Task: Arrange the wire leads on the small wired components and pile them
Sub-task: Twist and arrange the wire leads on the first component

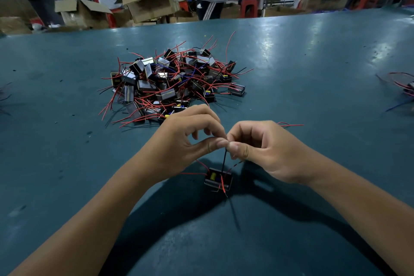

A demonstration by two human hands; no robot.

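hands pinch a black lead, component dangling

component (218,181), a small dark block with a yellow part on top and red leads trailing off it, hangs at six o'clock from the fingertips, just over the teal table (313,69). left hand (186,139) and right hand (262,148) meet thumb to thumb, both pinching the top of its black lead (223,160). at twelve o'clock from the hands lies the pile (172,80): dark and silver-faced blocks tangled in red, black and blue wires.
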